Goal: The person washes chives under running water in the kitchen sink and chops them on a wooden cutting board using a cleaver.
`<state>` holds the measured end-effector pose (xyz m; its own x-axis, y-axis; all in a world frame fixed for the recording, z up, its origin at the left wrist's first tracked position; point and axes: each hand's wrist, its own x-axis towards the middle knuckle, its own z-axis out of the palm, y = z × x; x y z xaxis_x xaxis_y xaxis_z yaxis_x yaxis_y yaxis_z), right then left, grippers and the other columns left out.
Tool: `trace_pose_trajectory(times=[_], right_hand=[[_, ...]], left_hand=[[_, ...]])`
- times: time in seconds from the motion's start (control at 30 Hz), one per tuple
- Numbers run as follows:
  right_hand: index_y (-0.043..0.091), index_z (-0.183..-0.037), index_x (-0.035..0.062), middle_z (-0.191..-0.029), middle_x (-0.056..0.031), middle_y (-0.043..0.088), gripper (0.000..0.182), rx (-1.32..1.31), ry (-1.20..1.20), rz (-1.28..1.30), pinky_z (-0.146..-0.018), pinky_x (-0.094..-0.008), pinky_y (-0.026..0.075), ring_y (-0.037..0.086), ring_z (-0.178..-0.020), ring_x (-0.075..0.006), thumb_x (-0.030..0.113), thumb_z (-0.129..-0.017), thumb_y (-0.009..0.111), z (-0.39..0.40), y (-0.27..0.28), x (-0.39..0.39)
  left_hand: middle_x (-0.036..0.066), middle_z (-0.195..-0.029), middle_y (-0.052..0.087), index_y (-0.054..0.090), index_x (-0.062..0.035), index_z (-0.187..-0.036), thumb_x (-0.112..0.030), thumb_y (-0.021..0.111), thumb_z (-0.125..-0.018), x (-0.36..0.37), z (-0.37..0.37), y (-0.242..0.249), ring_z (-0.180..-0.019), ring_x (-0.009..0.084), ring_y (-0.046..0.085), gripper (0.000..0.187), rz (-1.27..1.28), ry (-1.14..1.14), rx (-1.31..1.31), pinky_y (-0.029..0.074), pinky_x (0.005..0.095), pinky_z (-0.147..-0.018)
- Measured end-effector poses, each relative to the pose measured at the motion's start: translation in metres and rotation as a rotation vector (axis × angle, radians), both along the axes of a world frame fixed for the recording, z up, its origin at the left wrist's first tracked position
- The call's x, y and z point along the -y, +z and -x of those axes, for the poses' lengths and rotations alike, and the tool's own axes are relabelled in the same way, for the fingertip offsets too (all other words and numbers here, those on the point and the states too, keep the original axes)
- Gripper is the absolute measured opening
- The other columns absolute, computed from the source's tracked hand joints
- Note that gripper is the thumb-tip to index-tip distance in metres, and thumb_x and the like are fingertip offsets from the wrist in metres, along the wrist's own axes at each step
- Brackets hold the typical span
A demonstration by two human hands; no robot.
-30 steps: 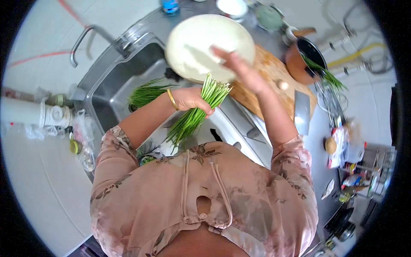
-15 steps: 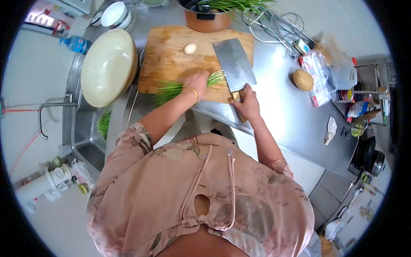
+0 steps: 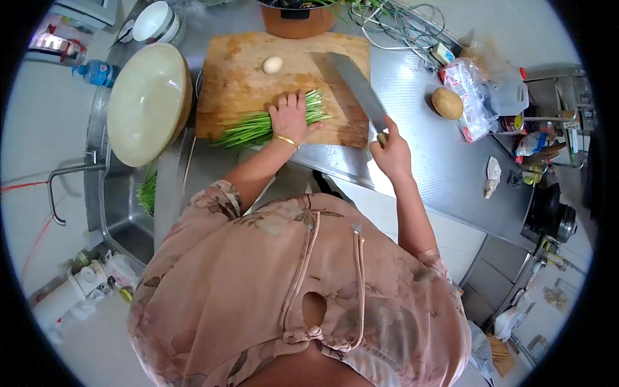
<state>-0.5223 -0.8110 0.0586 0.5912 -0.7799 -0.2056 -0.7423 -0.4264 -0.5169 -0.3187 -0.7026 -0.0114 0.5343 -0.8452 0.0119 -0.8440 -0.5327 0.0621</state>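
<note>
A bunch of green chives (image 3: pixel 248 131) lies across the lower part of the wooden cutting board (image 3: pixel 225 71), its pale cut ends to the right. Over the bunch rests my left hand (image 3: pixel 290 120), fingers bent across its far side and thumb to the right, holding it against the board. My right hand (image 3: pixel 392 153) is wrapped round the handle of a cleaver (image 3: pixel 358 89) at the board's right edge. The blade is raised and tilted, seen nearly edge-on, apart from the chives. A pale egg (image 3: pixel 273 64) sits on the board above my left hand.
Left of the board stands a large cream basin (image 3: pixel 147 103) beside the sink (image 3: pixel 129 200), which holds more greens (image 3: pixel 147 191). Behind the board is a brown pot (image 3: pixel 293 24). To the right are a round brown potato-like item (image 3: pixel 447 103), plastic packaging (image 3: pixel 469 106) and tangled cables (image 3: pixel 419 29).
The cleaver has gone from lying flat on the board to raised and tilted in my right hand. My left hand's fingers have spread over the chives, whose bunch is tidier. The view has shifted slightly.
</note>
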Motion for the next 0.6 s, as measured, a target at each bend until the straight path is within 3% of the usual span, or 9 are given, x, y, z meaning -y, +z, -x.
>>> trace_pose_trajectory(times=[0.07, 0.1, 0.13, 0.3, 0.4, 0.6], right_hand=[[0.038, -0.125, 0.0007, -0.064, -0.013, 0.057, 0.061, 0.024, -0.092, -0.202, -0.057, -0.034, 0.044, 0.056, -0.057, -0.0245, 0.03, -0.076, 0.06, 0.007, 0.027, -0.014], [0.044, -0.121, 0.0009, -0.054, -0.0107, 0.051, 0.054, 0.136, -0.089, -0.156, -0.051, -0.0313, 0.041, 0.051, -0.049, -0.0215, 0.033, -0.08, 0.059, 0.014, 0.024, -0.025], [0.048, -0.117, 0.0013, -0.054, -0.0127, 0.05, 0.043, 0.133, -0.124, -0.216, -0.05, -0.0314, 0.04, 0.051, -0.049, -0.0213, 0.026, -0.083, 0.055, 0.016, 0.03, -0.036], [0.052, -0.111, 0.0013, -0.059, -0.015, 0.052, 0.03, 0.233, -0.153, -0.279, -0.053, -0.0338, 0.042, 0.053, -0.052, -0.0258, 0.017, -0.085, 0.051, 0.019, 0.017, -0.072], [0.053, -0.108, 0.003, -0.068, -0.0184, 0.057, 0.027, 0.154, -0.032, -0.124, -0.057, -0.04, 0.043, 0.056, -0.062, -0.0333, 0.016, -0.086, 0.049, 0.012, 0.023, -0.077], [0.052, -0.107, 0.0009, -0.071, -0.021, 0.057, 0.026, 0.176, -0.016, -0.203, -0.058, -0.0423, 0.043, 0.056, -0.064, -0.0361, 0.015, -0.086, 0.047, 0.002, 0.015, -0.079]], left_hand=[[0.011, -0.11, 0.043, 0.038, -0.0076, -0.123, -0.061, 0.061, -0.061, -0.002, 0.001, -0.009, -0.103, 0.0274, 0.04, 0.085, 0.042, 0.009, -0.022, 0.031, 0.047, -0.082], [0.011, -0.111, 0.042, 0.038, -0.0072, -0.123, -0.061, 0.061, -0.061, -0.003, 0.0, -0.011, -0.104, 0.0274, 0.039, 0.086, 0.063, 0.014, -0.03, 0.03, 0.0468, -0.082], [0.011, -0.111, 0.042, 0.037, -0.0071, -0.124, -0.061, 0.062, -0.06, -0.003, 0.0, -0.009, -0.104, 0.0276, 0.039, 0.087, 0.028, 0.025, -0.062, 0.03, 0.0468, -0.082], [0.01, -0.113, 0.041, 0.034, -0.0071, -0.127, -0.053, 0.068, -0.058, 0.002, -0.009, 0.014, -0.106, 0.0289, 0.039, 0.09, -0.16, 0.027, -0.233, 0.03, 0.0466, -0.085], [0.011, -0.113, 0.041, 0.033, -0.0067, -0.128, -0.046, 0.07, -0.059, -0.002, -0.012, 0.013, -0.107, 0.0293, 0.038, 0.087, -0.152, -0.018, -0.241, 0.03, 0.0459, -0.087], [0.01, -0.111, 0.042, 0.039, -0.0056, -0.124, -0.034, 0.065, -0.069, -0.007, -0.005, -0.007, -0.107, 0.0251, 0.039, 0.067, -0.013, -0.055, -0.211, 0.031, 0.0447, -0.085]])
